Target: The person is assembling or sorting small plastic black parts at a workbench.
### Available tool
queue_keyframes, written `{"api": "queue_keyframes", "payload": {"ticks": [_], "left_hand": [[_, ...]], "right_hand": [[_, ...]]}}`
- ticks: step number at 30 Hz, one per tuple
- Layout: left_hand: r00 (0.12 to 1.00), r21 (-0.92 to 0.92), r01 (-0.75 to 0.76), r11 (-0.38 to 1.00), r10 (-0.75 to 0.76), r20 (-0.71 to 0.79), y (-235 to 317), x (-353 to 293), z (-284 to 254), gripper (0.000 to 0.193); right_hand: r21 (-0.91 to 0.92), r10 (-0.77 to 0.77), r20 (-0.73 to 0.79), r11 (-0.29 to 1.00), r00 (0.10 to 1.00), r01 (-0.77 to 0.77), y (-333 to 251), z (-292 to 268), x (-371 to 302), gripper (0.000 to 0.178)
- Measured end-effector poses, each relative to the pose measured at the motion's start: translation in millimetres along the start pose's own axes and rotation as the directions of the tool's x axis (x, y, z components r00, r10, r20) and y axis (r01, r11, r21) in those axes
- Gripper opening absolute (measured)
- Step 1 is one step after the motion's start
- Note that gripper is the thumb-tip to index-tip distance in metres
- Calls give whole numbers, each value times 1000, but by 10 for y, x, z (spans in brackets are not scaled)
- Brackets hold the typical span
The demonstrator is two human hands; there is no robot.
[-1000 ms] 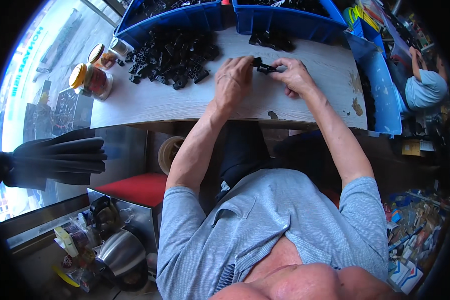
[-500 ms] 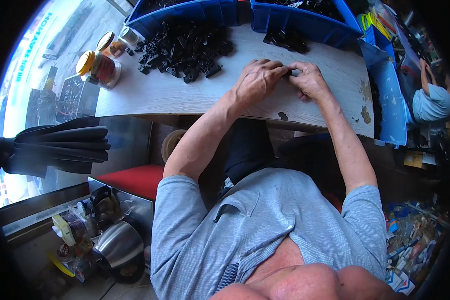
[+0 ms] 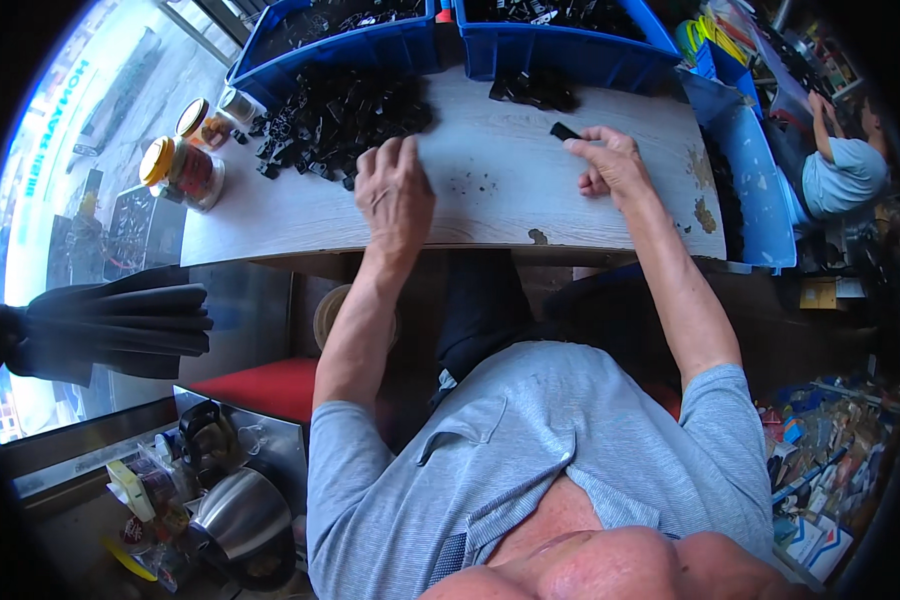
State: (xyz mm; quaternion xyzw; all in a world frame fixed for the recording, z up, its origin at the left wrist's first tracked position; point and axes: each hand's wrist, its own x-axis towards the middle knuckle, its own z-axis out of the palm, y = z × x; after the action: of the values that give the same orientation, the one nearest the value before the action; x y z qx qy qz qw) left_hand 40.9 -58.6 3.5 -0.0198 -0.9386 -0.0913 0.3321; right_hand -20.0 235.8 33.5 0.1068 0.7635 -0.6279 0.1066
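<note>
Between the thumb and fingers of my right hand (image 3: 615, 168) is a small black plastic part (image 3: 565, 131), held just above the light wooden tabletop (image 3: 500, 215). My left hand (image 3: 397, 195) is at the near right edge of a big pile of black plastic parts (image 3: 340, 115). Its fingers are bent and slightly apart, pointing toward the pile, and no part shows in them. Beyond my right hand lies a smaller heap of black parts (image 3: 535, 90).
Two blue bins (image 3: 570, 55) of black parts line the table's far edge; another blue bin (image 3: 765, 185) stands at the right. Lidded jars (image 3: 185, 172) are at the left. A person (image 3: 842, 175) works farther right. A steel kettle (image 3: 240, 512) sits lower left.
My hands were together over the table and have parted. The left has moved left to the big pile. The right stays on the right side, with the black part now plainly visible.
</note>
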Motion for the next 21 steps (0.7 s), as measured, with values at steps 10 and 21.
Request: {"api": "queue_keyframes", "payload": {"ticks": [10,21], "left_hand": [[986,-192,-146,970,159,51,-3,-72,102,42],[937,-231,-65,971,139,322,426,95,154,49]], "right_hand": [[252,55,-540,963,840,98,134,-858,538,33],[-156,-89,-185,986,979,60,-25,-138,676,49]]}}
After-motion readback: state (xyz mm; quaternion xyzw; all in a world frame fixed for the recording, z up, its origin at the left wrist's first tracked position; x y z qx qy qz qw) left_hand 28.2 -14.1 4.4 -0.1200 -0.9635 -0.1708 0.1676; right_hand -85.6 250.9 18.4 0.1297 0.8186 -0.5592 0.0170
